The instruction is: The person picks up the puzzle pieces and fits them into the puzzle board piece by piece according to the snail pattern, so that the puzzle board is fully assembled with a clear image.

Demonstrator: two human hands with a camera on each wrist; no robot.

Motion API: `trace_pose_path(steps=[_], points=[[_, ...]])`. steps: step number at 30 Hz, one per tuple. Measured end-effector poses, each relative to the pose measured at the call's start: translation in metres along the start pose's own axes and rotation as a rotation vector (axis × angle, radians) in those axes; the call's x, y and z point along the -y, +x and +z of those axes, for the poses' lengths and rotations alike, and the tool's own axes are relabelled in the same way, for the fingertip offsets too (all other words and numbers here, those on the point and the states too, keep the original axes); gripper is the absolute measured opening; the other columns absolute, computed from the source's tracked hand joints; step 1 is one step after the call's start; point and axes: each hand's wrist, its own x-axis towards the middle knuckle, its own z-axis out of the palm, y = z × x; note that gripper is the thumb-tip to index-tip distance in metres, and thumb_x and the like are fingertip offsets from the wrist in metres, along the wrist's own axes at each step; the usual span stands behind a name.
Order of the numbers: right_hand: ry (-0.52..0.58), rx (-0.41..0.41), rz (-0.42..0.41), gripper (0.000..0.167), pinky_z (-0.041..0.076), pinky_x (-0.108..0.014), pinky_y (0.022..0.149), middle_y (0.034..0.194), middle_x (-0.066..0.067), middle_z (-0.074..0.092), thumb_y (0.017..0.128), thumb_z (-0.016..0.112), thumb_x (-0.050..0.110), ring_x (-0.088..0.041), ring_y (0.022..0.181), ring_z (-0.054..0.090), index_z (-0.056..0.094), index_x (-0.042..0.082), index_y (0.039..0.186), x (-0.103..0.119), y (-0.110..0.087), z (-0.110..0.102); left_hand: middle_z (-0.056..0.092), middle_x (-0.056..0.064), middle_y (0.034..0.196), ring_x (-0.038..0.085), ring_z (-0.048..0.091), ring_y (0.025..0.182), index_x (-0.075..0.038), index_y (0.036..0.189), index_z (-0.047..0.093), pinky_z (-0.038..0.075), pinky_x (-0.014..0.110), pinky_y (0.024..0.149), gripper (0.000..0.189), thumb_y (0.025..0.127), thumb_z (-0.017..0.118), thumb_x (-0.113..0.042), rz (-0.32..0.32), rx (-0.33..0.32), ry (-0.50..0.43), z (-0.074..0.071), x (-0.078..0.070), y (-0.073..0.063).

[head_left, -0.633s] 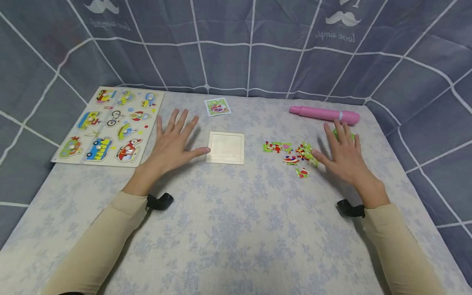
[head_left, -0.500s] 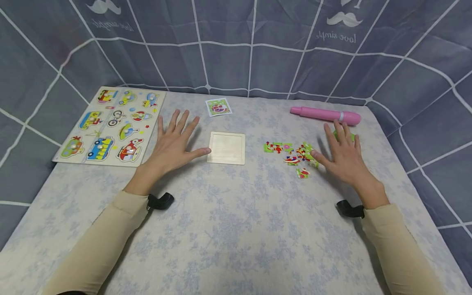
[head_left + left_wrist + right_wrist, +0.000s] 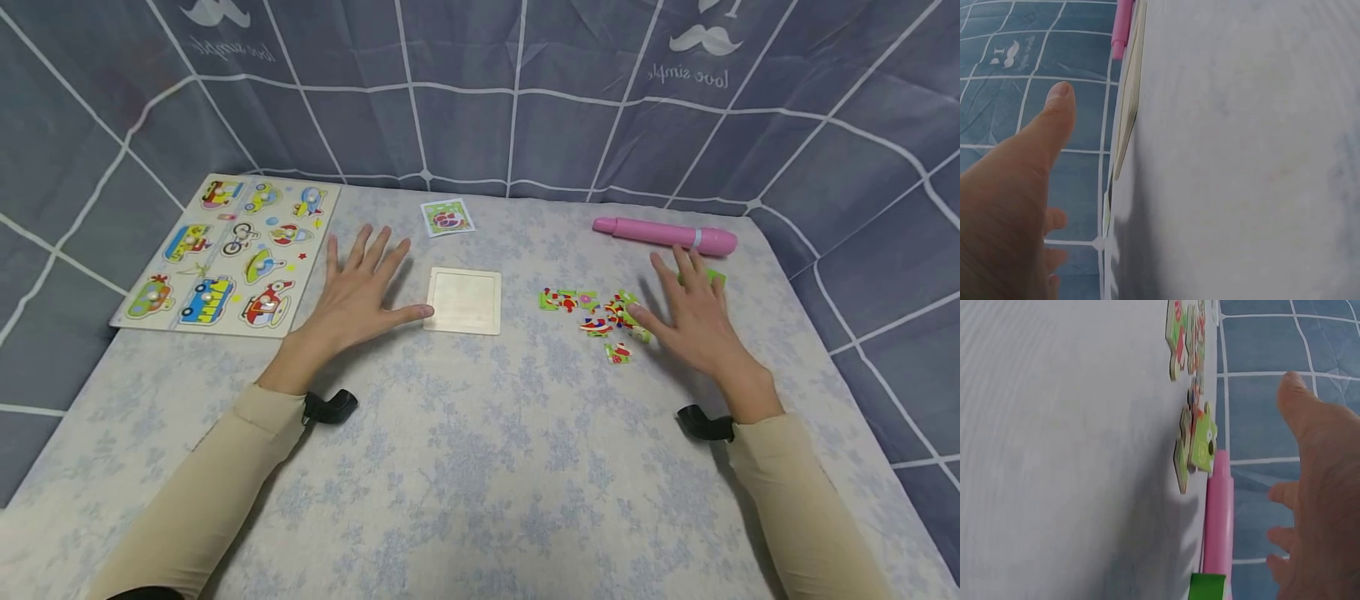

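My left hand (image 3: pixel 356 292) is spread above the table, its thumb tip right at the left edge of a shallow square wooden tray (image 3: pixel 464 302). Held apart from the tabletop in the left wrist view, that hand (image 3: pixel 1016 169) grasps nothing. My right hand (image 3: pixel 696 312), fingers spread, hovers over the right end of a scatter of jigsaw pieces (image 3: pixel 596 326) in green, red and white. Some pieces lie loose and others overlap, as the right wrist view shows with a green piece (image 3: pixel 1202 440) on top. A green object (image 3: pixel 716 276) is partly hidden behind the right fingers.
A wooden peg puzzle board (image 3: pixel 225 254) with vehicle pictures lies at the left. A small picture card (image 3: pixel 447 217) sits behind the tray. Beyond the right hand lies a pink pen-shaped tube (image 3: pixel 663 235). A grey checked curtain (image 3: pixel 465 133) borders the table's back and sides.
My right hand has shifted slightly left, uncovering a little more of the green object. The left hand stays spread beside the tray, and the whole view has drifted slightly.
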Motion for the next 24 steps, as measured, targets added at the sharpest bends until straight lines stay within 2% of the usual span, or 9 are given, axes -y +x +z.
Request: trace_pose_path(steps=[5,9,12,19,22,24], points=[[0.027,0.005,-0.004,0.087,0.002,-0.082,0.123,0.176,-0.024,0.006,0.104,0.057,0.055,-0.047,0.162,0.002,0.018,0.013,0.170,0.005,0.005,0.003,0.012,0.017,0.177,0.038,-0.002,0.165,-0.017,0.170,0.022,-0.014,0.071,0.127,0.109,0.089,0.068,-0.073,0.005,0.013,0.003,0.004,-0.003,0.003],[0.051,0.000,-0.009,0.085,0.007,-0.080,0.124,0.175,-0.024,0.014,0.103,0.060,0.051,-0.046,0.162,0.007,0.023,0.012,0.169,0.010,0.008,0.005,0.012,0.016,0.177,0.037,-0.001,0.165,-0.016,0.171,0.018,-0.014,0.069,0.128,0.113,0.088,0.069,-0.073,0.004,0.034,-0.044,0.008,-0.008,0.007],[0.073,0.005,-0.014,0.084,0.007,-0.078,0.126,0.174,-0.024,0.018,0.103,0.062,0.049,-0.045,0.163,0.008,0.026,0.011,0.168,0.013,0.010,0.006,0.012,0.015,0.177,0.036,-0.001,0.165,-0.014,0.171,0.014,-0.014,0.069,0.128,0.115,0.088,0.068,-0.073,0.013,0.052,-0.079,0.011,-0.013,0.011],[0.113,0.059,-0.032,0.083,0.006,-0.076,0.127,0.173,-0.023,0.023,0.103,0.063,0.048,-0.041,0.164,0.009,0.028,0.009,0.167,0.024,0.019,0.008,0.014,0.014,0.177,0.035,-0.001,0.165,-0.015,0.171,0.016,-0.013,0.068,0.129,0.115,0.087,0.072,-0.071,0.053,0.087,-0.110,0.019,-0.025,0.019],[0.133,0.079,-0.045,0.079,0.011,-0.074,0.128,0.171,-0.023,0.029,0.104,0.064,0.043,-0.040,0.163,0.013,0.033,0.005,0.165,0.031,0.025,0.010,0.014,0.015,0.177,0.035,0.000,0.165,-0.015,0.171,0.017,-0.012,0.069,0.129,0.118,0.084,0.075,-0.071,0.076,0.110,-0.128,0.022,-0.027,0.020],[0.144,0.086,-0.061,0.073,0.017,-0.071,0.128,0.167,-0.024,0.036,0.104,0.066,0.037,-0.042,0.160,0.022,0.039,0.000,0.161,0.036,0.028,0.012,0.014,0.015,0.177,0.035,0.001,0.165,-0.014,0.170,0.019,-0.012,0.070,0.129,0.120,0.082,0.077,-0.071,0.081,0.121,-0.134,0.023,-0.027,0.020]])
